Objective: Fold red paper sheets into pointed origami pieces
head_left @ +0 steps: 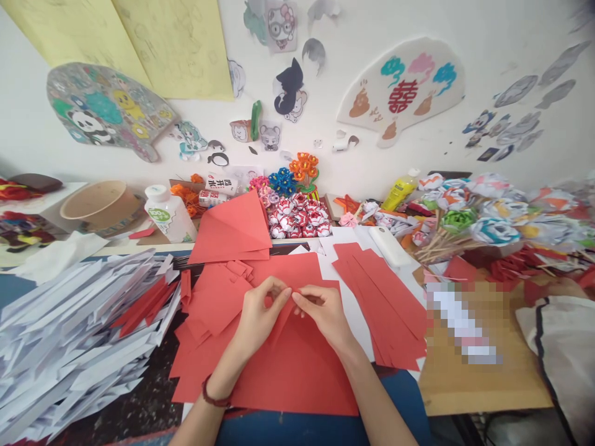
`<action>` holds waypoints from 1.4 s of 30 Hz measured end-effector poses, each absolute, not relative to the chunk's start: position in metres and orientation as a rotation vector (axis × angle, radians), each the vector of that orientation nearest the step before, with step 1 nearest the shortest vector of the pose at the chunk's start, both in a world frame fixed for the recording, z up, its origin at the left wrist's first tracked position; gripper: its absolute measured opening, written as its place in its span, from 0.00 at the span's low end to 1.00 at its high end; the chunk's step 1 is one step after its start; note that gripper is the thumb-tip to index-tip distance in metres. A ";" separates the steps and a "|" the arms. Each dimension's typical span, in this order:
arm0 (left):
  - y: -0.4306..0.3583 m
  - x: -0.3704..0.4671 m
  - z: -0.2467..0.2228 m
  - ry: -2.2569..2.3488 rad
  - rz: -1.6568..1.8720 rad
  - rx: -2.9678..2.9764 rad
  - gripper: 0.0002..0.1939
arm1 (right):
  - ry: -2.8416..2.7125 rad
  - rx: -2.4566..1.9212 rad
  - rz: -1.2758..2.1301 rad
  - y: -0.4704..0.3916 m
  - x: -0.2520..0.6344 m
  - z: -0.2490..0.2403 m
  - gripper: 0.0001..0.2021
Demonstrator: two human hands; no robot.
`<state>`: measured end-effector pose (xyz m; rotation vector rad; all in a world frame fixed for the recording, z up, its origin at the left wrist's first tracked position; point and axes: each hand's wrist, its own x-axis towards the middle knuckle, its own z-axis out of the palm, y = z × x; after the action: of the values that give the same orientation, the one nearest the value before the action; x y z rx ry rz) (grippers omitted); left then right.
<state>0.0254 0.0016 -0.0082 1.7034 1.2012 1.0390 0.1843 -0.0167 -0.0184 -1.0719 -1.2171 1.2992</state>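
White wall (511, 37) spans the upper part of our frame, carrying two yellow sheets (181, 43) at upper left and, at upper left and upper right, two fan-shaped cutouts, one with a panda (109, 111), one with a red character (402, 87). Across the left and lower left we see a broad heap of white folded paper strips (83, 334), a few red folded strips (149, 303) lying on its right edge. Large red sheets (297, 384), overlapping, cover the centre, reaching down towards the blue surface (297, 428) at the bottom. A brown sheet (483, 390) lies at lower right, below a crowded bunch of paper flowers (497, 229). Right of centre, we have long red strips (376, 303) fanned over white paper. A tan bowl (100, 207) sits at middle left, with a white bottle (170, 214) to its right; a white phone-like object (389, 246) lies right of centre. Over the red sheets, our left hand (260, 310) and right hand (325, 313) meet mid-frame, thumbs and forefingers pinching a small piece of red paper (280, 325), which hangs just below our fingertips; its fold is too blurred to tell. Smallest, a dark red bracelet (216, 396) circles our left wrist.
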 end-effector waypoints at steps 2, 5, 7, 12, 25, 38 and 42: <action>0.002 0.026 -0.008 1.205 1.034 1.697 0.10 | -1.223 -1.073 1.296 -0.017 0.184 -0.017 0.10; 0.001 0.026 -0.008 1.208 1.030 1.694 0.10 | -1.227 -1.076 1.294 -0.017 0.184 -0.016 0.10; 0.001 0.026 -0.008 1.203 1.031 1.694 0.09 | -1.227 -1.075 1.296 -0.017 0.184 -0.017 0.10; 0.002 0.026 -0.008 1.175 1.033 1.685 0.09 | -1.246 -1.071 1.295 -0.018 0.186 -0.017 0.11; -0.002 0.029 -0.007 1.261 1.010 1.816 0.12 | -1.260 -1.088 1.302 -0.018 0.183 -0.019 0.11; -0.004 0.025 -0.008 1.193 0.891 1.818 0.15 | -1.199 -1.148 1.196 -0.017 0.183 -0.016 0.11; -0.003 0.024 -0.009 1.231 0.887 1.796 0.15 | -1.172 -1.142 1.189 -0.015 0.182 -0.020 0.12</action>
<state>0.0238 -0.0035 -0.0095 1.7963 1.2305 0.8868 0.1821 -0.0154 -0.0205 -1.1419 -1.1720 1.1892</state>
